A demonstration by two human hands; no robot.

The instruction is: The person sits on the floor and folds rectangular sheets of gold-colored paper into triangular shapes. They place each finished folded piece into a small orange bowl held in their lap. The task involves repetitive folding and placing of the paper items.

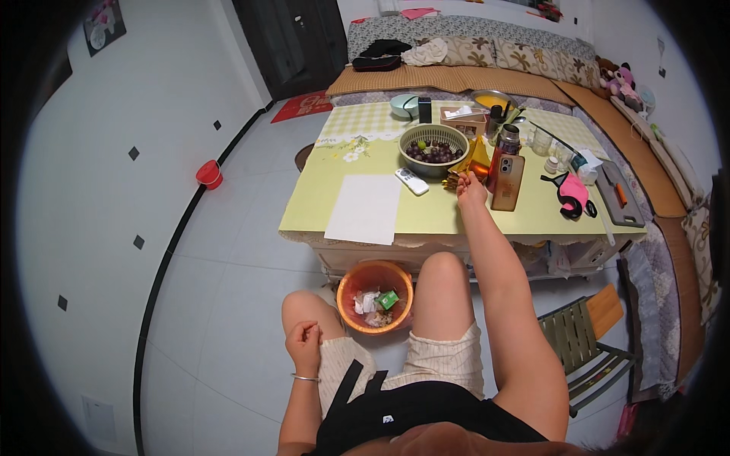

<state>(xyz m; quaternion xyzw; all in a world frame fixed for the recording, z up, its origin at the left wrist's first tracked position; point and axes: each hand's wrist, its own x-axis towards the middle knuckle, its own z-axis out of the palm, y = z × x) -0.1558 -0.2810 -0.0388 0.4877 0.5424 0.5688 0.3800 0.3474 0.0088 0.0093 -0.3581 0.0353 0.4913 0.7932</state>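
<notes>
My right hand [471, 191] reaches over the table to a shiny gold foil packet [476, 154], its fingers closed at the packet's near edge. What exactly lies between the fingertips is partly hidden by the hand. Just behind and left of it stands a colander bowl [411, 155] with dark grapes [432, 152]. A gold phone [507, 185] leans upright beside a thermos flask [507, 140], to the right of the hand. My left hand [305, 346] rests on my left thigh, fingers curled in, with nothing seen in them.
A white sheet of paper [363, 209] and a white remote control [411, 182] lie on the table [304, 213]. At the right are a pink-and-black item [572, 195] and a grey board [620, 194]. An orange waste bin [347, 313] stands between my knees, a folding chair [570, 334] at right.
</notes>
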